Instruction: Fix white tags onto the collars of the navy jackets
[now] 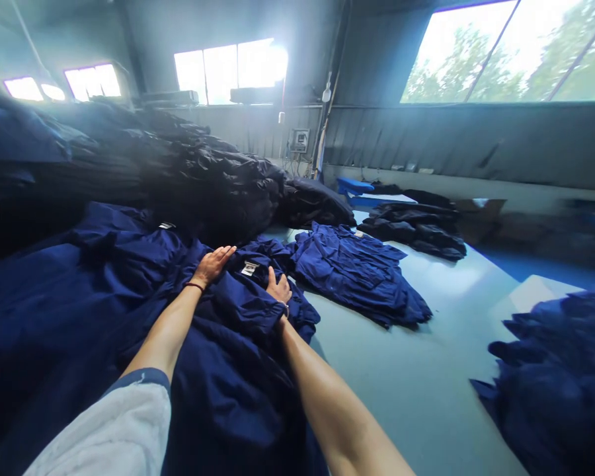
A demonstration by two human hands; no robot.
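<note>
Navy garment (238,294) under both hands, label (250,268) showing, left of bare table (377,370). Left hand (215,266): fingers straight, close together. Right hand (279,289): can't tell whether gripping (fingertips unclear). Likely light, limp, slightly slippery; best held at both shoulders.

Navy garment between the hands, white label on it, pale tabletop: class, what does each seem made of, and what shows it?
Navy garment: thin cloth, perhaps synthetic, faintly glossy; sharp creases catch light.
White label: perhaps fabric, looking thin; finish too small to tell.
Pale tabletop: possibly laminate or painted board, satin; smooth, with soft glare.
</note>
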